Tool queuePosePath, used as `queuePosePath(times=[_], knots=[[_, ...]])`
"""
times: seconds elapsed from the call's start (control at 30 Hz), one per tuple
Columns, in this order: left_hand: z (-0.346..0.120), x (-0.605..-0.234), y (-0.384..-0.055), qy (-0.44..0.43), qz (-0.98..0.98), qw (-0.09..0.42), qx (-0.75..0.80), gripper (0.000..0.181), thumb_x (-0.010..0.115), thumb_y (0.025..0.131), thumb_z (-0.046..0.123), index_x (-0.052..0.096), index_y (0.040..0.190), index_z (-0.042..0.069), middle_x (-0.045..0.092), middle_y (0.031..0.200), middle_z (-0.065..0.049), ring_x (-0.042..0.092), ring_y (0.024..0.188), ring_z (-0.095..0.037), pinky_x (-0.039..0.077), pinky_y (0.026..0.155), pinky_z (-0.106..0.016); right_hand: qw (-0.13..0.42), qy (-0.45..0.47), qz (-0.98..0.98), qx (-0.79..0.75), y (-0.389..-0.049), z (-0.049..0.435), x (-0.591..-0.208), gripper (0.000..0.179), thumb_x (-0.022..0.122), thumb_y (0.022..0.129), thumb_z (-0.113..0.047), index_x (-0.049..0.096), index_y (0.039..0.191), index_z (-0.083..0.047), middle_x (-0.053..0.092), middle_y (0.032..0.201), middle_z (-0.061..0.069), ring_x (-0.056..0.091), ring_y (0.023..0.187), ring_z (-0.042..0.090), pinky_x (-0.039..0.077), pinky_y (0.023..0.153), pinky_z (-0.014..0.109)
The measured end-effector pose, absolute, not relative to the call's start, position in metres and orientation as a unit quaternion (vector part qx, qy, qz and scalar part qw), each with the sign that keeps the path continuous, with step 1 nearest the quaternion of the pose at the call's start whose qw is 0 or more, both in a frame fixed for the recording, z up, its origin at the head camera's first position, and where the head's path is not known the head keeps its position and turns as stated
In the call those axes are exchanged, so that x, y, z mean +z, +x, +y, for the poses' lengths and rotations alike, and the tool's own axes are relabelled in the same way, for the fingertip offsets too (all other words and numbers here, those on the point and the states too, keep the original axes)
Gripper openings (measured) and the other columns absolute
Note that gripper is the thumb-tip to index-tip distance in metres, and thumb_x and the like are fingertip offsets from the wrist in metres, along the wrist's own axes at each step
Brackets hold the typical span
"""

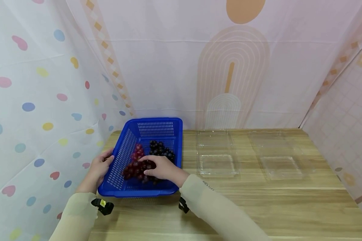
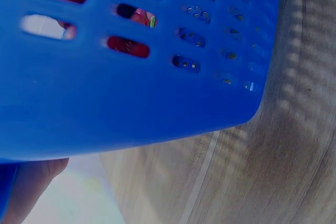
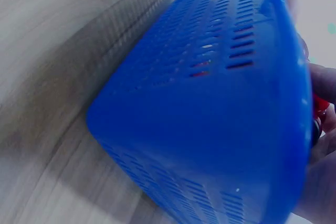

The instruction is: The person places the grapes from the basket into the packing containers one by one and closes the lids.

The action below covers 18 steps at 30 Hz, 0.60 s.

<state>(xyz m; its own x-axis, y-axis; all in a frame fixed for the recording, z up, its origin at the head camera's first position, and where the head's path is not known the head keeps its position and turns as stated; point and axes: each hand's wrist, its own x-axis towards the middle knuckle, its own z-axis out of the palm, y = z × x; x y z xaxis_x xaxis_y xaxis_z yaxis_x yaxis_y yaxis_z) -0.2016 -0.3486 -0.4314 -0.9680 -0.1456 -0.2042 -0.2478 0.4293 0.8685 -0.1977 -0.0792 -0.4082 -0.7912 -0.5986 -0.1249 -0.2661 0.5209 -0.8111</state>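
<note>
A blue plastic basket (image 1: 138,193) with slotted walls stands at the left of the table. My left hand (image 1: 99,169) holds its left rim; the left wrist view shows part of that hand (image 2: 34,182) under the rim. Inside the basket, my right hand (image 1: 164,168) grips a bunch of dark red grapes (image 1: 132,169) between thumb and fingers. Brighter red grapes (image 1: 137,152) lie behind it, and black grapes (image 1: 161,150) lie to the right. In the right wrist view the basket wall (image 3: 199,119) hides most of the grapes.
Two clear plastic clamshell boxes, a nearer one (image 1: 218,164) and one farther right (image 1: 282,165), lie with lids raised on the wooden table (image 1: 259,204). A patterned cloth (image 1: 163,67) hangs behind the table, and a dotted one (image 1: 42,97) hangs close to the left arm.
</note>
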Motion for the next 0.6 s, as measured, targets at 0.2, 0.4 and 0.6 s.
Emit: queuePosePath(times=[0.2,0.4,0.6], knots=[[-0.349,-0.432,-0.202,-0.118,0.844,0.052,0.52,0.052,0.031,0.104,0.026,0.017,0.152,0.011,0.025,0.152,-0.021,0.045,0.119,-0.023,0.043,0.074,-0.009,0.182,-0.264,0.851,-0.417,-0.201,-0.069,-0.405,0.042,0.063,0.091,-0.029,0.052,0.131,-0.04,0.044,0.145,-0.005,0.052,0.087,0.007,0.041,0.078,0.029],[-0.349,-0.432,-0.202,-0.12,0.844,0.054,0.52,0.052,0.031,0.104,0.025,0.017,0.152,0.011,0.026,0.152,-0.022,0.049,0.11,-0.014,0.045,0.074,-0.01,0.164,-0.269,0.85,-0.422,-0.203,-0.061,-0.398,0.043,0.063,0.091,-0.03,0.051,0.132,-0.04,0.044,0.145,-0.006,0.055,0.113,0.015,0.046,0.091,0.034],[-0.349,-0.431,-0.201,-0.12,0.846,0.049,0.518,0.051,0.031,0.104,0.025,0.018,0.151,0.009,0.028,0.15,-0.023,0.05,0.098,-0.002,0.046,0.074,-0.012,0.149,-0.279,0.843,-0.436,-0.204,-0.053,-0.389,0.043,0.064,0.091,-0.028,0.052,0.132,-0.035,0.044,0.145,-0.005,0.039,0.135,0.019,0.04,0.104,0.042]])
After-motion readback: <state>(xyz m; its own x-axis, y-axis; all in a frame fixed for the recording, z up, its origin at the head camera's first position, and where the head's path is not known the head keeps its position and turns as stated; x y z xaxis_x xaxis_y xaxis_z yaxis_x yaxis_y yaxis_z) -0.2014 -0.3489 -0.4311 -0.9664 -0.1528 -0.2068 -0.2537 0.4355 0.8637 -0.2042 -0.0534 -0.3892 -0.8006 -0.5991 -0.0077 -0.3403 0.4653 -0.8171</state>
